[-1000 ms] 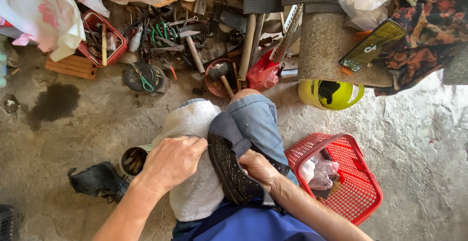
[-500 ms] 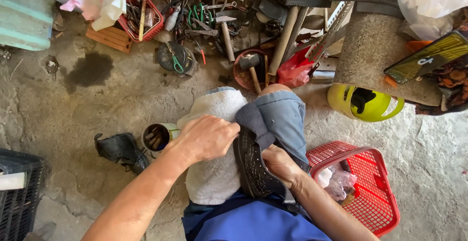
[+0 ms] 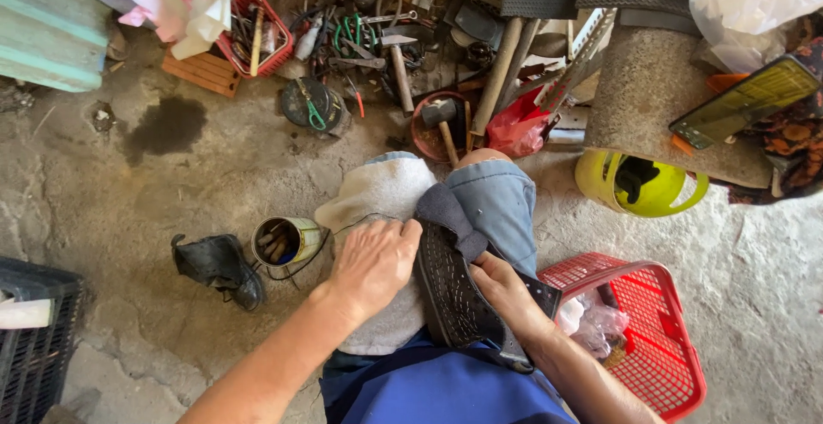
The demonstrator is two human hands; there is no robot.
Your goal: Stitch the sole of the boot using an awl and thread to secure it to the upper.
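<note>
Gripping a black shoe [image 3: 454, 291] sole-up across the lap — right hand [image 3: 506, 291] closing around its side edge, thumb on the tread. Left hand [image 3: 373, 263] lying flat, fingers loosely curled, pressing the sole's other edge and the pale cloth [image 3: 377, 197] beneath; not clearly pinching anything. Resting over a denim knee [image 3: 497, 197], toe end wrapped in a dark fabric piece.

Judging by this, best done by keeping the shoe pinned hard against the knee, both palms bearing down evenly along the edge so nothing shifts or gaps; cloth staying flat underneath to stop slipping.

Sitting just left on the concrete floor [image 3: 171, 184]: an open tin [image 3: 287, 240] with small tools inside, and beside it the other black shoe [image 3: 219, 265]. Standing to the right, touching the leg — a red basket [image 3: 660, 338] holding a plastic bag. Lying farther ahead: a hammer [image 3: 441, 120] in a rusty bowl, a yellow helmet [image 3: 639, 186], a jumble of hand tools.
</note>
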